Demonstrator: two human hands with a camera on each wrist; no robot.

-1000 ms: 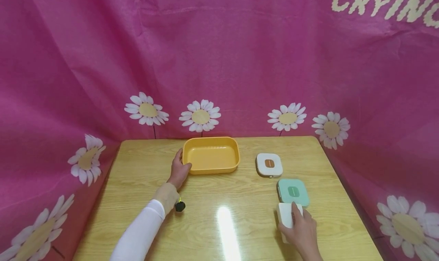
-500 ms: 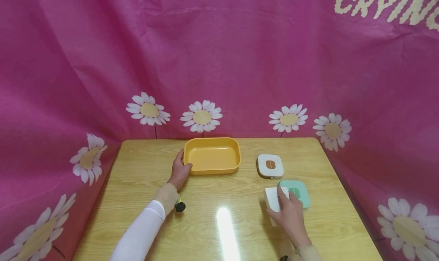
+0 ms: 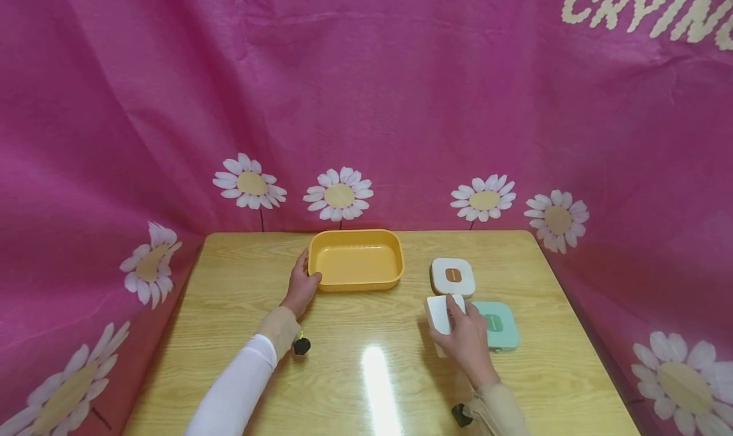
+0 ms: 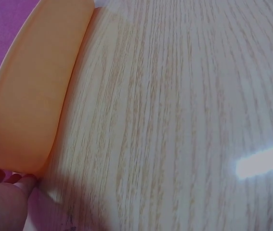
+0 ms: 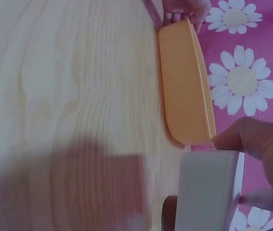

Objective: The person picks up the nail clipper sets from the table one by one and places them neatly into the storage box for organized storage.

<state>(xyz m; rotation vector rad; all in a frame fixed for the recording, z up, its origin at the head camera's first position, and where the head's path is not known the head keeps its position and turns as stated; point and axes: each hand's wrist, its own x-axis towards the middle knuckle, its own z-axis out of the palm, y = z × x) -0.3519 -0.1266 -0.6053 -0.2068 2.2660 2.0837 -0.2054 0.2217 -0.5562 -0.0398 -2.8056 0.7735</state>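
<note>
In the head view my left hand [image 3: 301,286] grips the left end of a yellow plastic tray [image 3: 355,286], its thumb at the near corner. The left wrist view shows the fingertips [image 4: 16,179] against the tray's end wall. My right hand [image 3: 466,340] holds a white box [image 3: 438,313] between thumb and fingers, with dark print partly hidden under the fingers. In the right wrist view the white box [image 5: 206,187] is off the table and casts a shadow. Just behind it lies a white square case [image 3: 452,274] with a brown label.
A mint-green square case [image 3: 498,328] lies to the right of my right hand. The wooden table [image 3: 343,372] reaches back to a pink curtain [image 3: 401,124] with daisies, which also hangs along both sides. A light reflection crosses the table's front.
My right hand has carried the white box left and away from me, from in front of the mint-green case to its left. My left hand stays at the tray's end.
</note>
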